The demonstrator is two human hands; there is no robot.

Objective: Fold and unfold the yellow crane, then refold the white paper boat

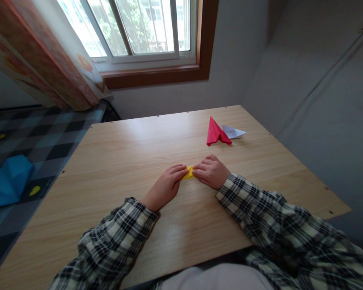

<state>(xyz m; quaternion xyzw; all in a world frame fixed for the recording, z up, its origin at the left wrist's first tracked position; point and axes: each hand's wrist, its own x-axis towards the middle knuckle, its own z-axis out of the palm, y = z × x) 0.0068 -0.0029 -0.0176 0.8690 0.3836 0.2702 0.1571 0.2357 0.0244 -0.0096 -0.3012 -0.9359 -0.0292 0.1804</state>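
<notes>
Both my hands pinch the small yellow folded paper (188, 172) mid-table (124, 161): left hand (166, 186), right hand (211, 172). Light, thin, creases easily; I'd grip its edges with fingertips.

So many colours here lol. The small folded yellow paper piece (188, 172) is bright yellow, pinched between the left hand (165, 186) and right hand (211, 172), and both sleeves are a black, cream and olive plaid. The light wooden tabletop (133, 161) is pale tan with a fine grain pattern. Far right on it there's a red folded paper plane (216, 133) with a white folded paper shape (233, 131) just beside it. On the left, a dark grey-and-black checked bed cover (42, 137) with little yellow spots, a blue crumpled cloth (7, 181), and an orange-pink patterned curtain (45, 60). Brown wooden window frame (157, 74), grey walls.
</notes>
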